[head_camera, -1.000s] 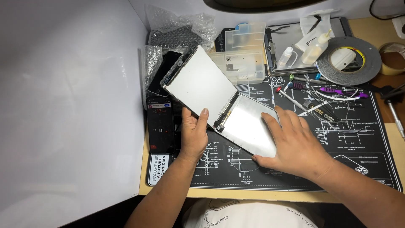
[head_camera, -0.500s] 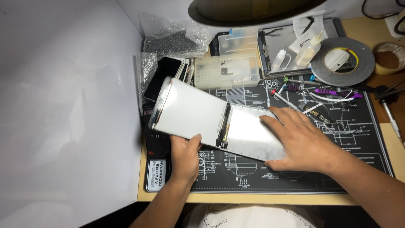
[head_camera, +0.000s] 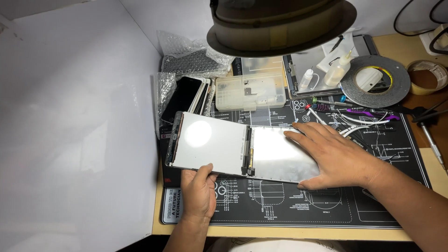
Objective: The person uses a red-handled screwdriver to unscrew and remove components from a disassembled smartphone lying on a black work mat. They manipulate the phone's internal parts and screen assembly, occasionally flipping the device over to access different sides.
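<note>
An opened tablet lies on the black repair mat (head_camera: 280,205). Its silver screen panel (head_camera: 210,144) is folded out to the left, joined at a dark hinge strip to the silver back plate (head_camera: 275,156). My left hand (head_camera: 198,193) grips the near edge of the screen panel, thumb on top. Flat on the right part of the back plate rests my right hand (head_camera: 333,156), fingers spread and pointing left.
A lamp shade (head_camera: 280,23) hangs over the back. Behind the tablet are a clear parts box (head_camera: 249,91), stacked phones (head_camera: 184,98) and bubble wrap (head_camera: 191,56). Screwdrivers and tweezers (head_camera: 345,112), a tape roll (head_camera: 375,79) and small bottles (head_camera: 338,70) lie at right. A white wall (head_camera: 74,130) stands left.
The screen panel has swung down from a raised tilt to lie nearly flat to the left. My left hand slid along its near edge; my right hand stayed pressed on the back plate.
</note>
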